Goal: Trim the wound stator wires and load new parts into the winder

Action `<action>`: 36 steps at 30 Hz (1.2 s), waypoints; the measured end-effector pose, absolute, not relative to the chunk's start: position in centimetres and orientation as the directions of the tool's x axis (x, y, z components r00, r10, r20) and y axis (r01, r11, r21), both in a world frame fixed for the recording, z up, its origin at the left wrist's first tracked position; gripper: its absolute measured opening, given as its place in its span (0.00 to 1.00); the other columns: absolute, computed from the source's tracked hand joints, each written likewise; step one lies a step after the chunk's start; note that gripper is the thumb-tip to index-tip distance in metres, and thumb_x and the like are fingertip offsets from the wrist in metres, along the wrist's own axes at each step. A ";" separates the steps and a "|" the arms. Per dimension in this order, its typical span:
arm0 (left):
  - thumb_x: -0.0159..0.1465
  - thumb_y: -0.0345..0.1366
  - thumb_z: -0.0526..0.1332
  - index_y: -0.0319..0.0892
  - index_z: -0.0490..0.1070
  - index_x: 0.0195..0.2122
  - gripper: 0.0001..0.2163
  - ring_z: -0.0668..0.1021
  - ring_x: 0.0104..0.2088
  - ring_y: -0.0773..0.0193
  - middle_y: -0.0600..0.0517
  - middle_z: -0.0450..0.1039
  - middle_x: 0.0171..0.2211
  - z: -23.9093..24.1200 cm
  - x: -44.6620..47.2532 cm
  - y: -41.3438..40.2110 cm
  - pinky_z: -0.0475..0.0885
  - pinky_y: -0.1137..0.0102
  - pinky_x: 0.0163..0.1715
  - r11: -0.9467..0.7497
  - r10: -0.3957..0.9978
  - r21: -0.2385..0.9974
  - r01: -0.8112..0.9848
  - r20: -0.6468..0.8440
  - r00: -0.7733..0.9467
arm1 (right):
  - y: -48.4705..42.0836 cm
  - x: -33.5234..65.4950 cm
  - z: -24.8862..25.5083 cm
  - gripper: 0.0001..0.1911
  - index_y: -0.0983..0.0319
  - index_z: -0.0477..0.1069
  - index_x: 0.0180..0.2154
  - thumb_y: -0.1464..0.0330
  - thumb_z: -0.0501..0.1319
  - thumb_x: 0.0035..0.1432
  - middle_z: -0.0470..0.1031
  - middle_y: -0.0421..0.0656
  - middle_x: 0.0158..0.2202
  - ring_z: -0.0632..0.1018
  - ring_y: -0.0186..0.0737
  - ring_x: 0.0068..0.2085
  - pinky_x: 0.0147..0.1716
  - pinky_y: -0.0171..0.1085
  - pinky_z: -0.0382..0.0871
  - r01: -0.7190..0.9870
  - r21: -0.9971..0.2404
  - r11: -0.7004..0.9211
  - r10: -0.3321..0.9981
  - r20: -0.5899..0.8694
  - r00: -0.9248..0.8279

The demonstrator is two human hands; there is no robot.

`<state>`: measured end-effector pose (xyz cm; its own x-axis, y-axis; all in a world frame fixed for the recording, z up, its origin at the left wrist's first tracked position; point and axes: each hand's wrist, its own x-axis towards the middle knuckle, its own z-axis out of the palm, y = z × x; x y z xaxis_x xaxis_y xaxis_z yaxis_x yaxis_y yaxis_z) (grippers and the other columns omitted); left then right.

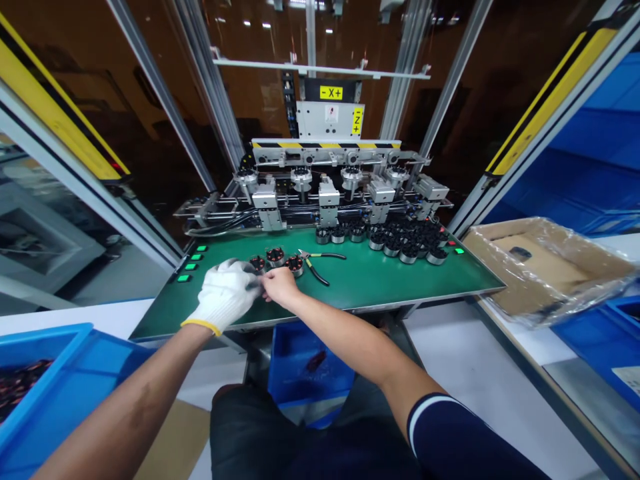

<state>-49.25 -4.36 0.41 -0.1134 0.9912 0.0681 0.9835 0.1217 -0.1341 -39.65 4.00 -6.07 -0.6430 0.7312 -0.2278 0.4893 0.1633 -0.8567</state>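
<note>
Cannot make out anything between the fingertips of knit-gloved left hand [227, 288] and bare right hand [281, 287], together over smooth green tabletop [370, 287]; cannot tell about a grip. Just beyond, see round metal-rimmed parts [275, 257] with coppery windings, one partly hidden by the glove [220, 301]. Beside these, slim pliers [307, 257] with splayed handles. At left, blue plastic bin [110, 360], cut off.

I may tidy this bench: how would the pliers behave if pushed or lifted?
The pliers look metal-headed, so probably stiff and fairly heavy for their size. Lying flat with handles splayed, they'd likely slide or swivel, not roll. The handles' dark covering may give decent grip.
</note>
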 end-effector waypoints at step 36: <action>0.70 0.52 0.58 0.40 0.77 0.46 0.19 0.81 0.43 0.58 0.47 0.80 0.42 0.8 -48.1 1.7 0.74 0.59 0.47 0.247 0.936 -0.221 0.944 -0.197 -0.291 | 6.8 -30.6 -5.1 0.11 0.66 0.78 0.49 0.74 0.62 0.67 0.71 0.57 0.62 0.67 0.51 0.66 0.67 0.52 0.59 0.498 -0.555 0.667 0.722 0.317 -0.615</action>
